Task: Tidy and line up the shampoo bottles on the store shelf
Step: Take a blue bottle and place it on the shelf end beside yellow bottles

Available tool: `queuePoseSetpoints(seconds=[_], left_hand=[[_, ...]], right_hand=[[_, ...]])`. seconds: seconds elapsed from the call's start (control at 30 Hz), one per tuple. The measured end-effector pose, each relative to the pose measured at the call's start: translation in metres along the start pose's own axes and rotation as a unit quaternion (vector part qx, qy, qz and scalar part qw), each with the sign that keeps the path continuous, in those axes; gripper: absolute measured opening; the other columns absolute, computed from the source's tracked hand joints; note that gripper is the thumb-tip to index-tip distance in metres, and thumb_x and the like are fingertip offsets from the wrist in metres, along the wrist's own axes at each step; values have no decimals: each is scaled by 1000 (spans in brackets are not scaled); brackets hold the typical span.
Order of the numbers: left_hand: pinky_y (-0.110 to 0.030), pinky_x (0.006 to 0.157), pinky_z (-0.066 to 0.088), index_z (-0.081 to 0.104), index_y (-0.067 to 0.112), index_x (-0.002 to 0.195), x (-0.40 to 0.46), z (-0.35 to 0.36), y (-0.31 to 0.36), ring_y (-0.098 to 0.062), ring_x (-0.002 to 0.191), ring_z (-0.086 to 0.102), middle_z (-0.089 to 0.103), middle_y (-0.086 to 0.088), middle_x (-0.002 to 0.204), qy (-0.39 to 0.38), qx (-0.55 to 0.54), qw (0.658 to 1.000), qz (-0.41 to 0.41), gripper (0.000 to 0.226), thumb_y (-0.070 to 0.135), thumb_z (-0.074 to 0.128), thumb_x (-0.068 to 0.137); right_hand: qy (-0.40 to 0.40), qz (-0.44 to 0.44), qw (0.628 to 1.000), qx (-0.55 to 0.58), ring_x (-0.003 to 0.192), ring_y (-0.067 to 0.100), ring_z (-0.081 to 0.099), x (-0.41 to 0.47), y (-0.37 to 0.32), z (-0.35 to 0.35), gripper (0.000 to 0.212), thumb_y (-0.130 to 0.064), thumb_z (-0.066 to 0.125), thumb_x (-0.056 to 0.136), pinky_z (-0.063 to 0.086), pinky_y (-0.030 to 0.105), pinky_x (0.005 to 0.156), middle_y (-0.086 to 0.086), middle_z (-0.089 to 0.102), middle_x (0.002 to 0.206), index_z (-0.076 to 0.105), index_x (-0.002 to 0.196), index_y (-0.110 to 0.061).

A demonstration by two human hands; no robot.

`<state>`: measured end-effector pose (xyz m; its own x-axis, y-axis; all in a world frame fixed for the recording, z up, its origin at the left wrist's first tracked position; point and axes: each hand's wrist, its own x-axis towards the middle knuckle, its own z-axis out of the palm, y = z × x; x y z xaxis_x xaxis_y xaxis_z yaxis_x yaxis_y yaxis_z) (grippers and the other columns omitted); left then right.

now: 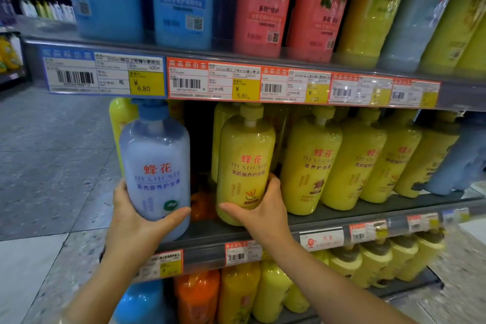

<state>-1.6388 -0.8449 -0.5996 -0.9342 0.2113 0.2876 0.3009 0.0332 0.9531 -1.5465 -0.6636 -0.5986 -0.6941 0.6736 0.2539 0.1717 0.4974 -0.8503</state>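
Observation:
My left hand [134, 214] grips a pale blue pump bottle [157, 163] low on its body, at the left end of the middle shelf [328, 214]. My right hand [259, 208] grips a yellow pump bottle [246, 158] near its base, thumb across the front. A dark gap lies between the two bottles, with an orange bottle [202, 205] showing low in it. To the right a row of yellow bottles [349, 163] stands leaning along the shelf front.
The upper shelf carries blue [181, 0], pink [263, 2] and yellow bottles above a strip of price tags [210, 81]. The lower shelf holds orange [197, 297] and yellow bottles. The aisle floor [52, 152] lies to the left.

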Motion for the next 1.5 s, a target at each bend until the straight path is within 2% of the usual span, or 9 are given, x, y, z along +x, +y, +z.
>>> queuePoseSetpoints(seconds=[0.17, 0.33, 0.47, 0.53, 0.7, 0.77, 1.0, 1.23, 1.5], left_hand=[[-23, 66, 46, 36, 18, 128, 1, 1, 0, -4, 88, 54, 55, 6, 102, 3, -8, 1000, 4, 96, 9, 89, 49], [-38, 84, 47, 39, 19, 128, 13, 0, -10, -21, 101, 52, 55, -6, 114, -9, -5, 1000, 7, 109, 18, 92, 33], [5, 71, 36, 41, 60, 106, 19, -4, -10, -18, 94, 48, 50, -5, 106, -42, -31, 998, 28, 107, 75, 72, 4], [11, 66, 30, 50, 39, 110, 20, 4, -24, -9, 85, 55, 53, -2, 96, -32, -6, 999, 22, 110, 84, 66, 11], [10, 70, 34, 48, 39, 101, 28, 1, -27, 23, 86, 52, 52, 10, 94, -55, -30, 998, 5, 102, 64, 83, 8], [10, 67, 34, 50, 51, 96, 25, -4, -16, 11, 80, 57, 53, 6, 93, -61, -40, 997, 40, 92, 40, 91, 14], [-8, 58, 47, 47, 36, 90, 16, 0, -10, 3, 80, 56, 57, 15, 89, -22, -60, 997, 48, 76, 4, 91, 37], [-47, 79, 54, 44, 34, 112, 18, -2, -14, -15, 95, 63, 64, 5, 104, -32, -59, 998, 1, 100, 49, 85, 22], [-47, 84, 53, 39, 32, 121, 17, 0, -19, -15, 103, 60, 60, 5, 112, -27, -38, 999, -4, 107, 53, 86, 28]], right_hand=[[17, 11, 1000, 1, 116, 10, 49, -2, 3, 4, 112, -75, 70, 36, 49, 39, 96, -8, 50, 123, 30, 129, -27], [16, 47, 999, -7, 117, 7, 47, -2, 5, 9, 119, -88, 62, 25, 47, 38, 98, -14, 48, 123, 24, 126, -38], [10, 62, 998, -12, 120, 5, 43, -1, 3, 9, 127, -86, 64, 25, 42, 38, 103, -17, 43, 127, 19, 133, -38], [10, 63, 998, -19, 119, 4, 42, -3, 0, 8, 128, -86, 63, 25, 41, 35, 104, -17, 42, 127, 17, 134, -37], [21, 65, 997, -31, 118, 5, 45, -4, -3, 10, 127, -85, 65, 28, 42, 36, 103, -16, 44, 127, 19, 135, -36], [35, 63, 997, -32, 116, 6, 48, -5, -3, 13, 120, -82, 69, 31, 44, 38, 101, -16, 48, 124, 24, 132, -37], [63, 53, 996, -36, 112, 10, 52, -6, -2, 16, 114, -85, 65, 29, 47, 42, 97, -14, 53, 118, 31, 125, -36], [75, 36, 996, -35, 112, 11, 53, -6, 0, 17, 103, -77, 71, 34, 46, 45, 98, -12, 54, 118, 31, 121, -38], [54, 3, 998, -12, 110, 13, 51, -5, -4, 14, 107, -64, 75, 41, 45, 43, 99, -19, 50, 108, 32, 129, -22]])
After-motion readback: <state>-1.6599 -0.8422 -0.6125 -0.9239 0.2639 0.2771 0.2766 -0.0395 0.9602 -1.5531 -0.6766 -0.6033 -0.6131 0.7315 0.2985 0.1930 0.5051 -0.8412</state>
